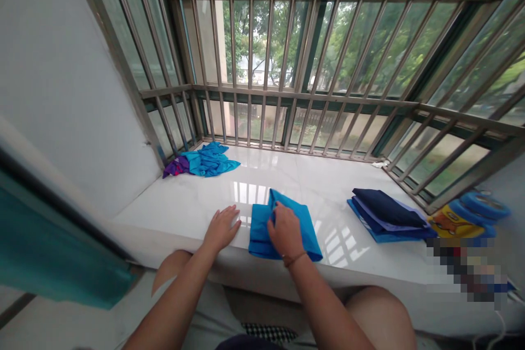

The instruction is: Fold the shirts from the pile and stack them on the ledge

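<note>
A bright blue garment (pixel 259 233) lies folded on the white marble window sill (pixel 328 186), close to its front edge. My right hand (pixel 286 231) is on top of the garment, with its fingers curled into the fold. My left hand (pixel 221 228) rests flat on the bare marble just left of the garment, fingers spread and holding nothing. Part of the garment is hidden beneath my right hand.
A crumpled turquoise and purple cloth pile (pixel 205 161) sits in the far left corner of the sill. A folded navy and blue stack (pixel 388 214) lies to the right, beside a blurred blue and yellow item (pixel 463 216). Metal window bars (pixel 311 38) run behind the sill.
</note>
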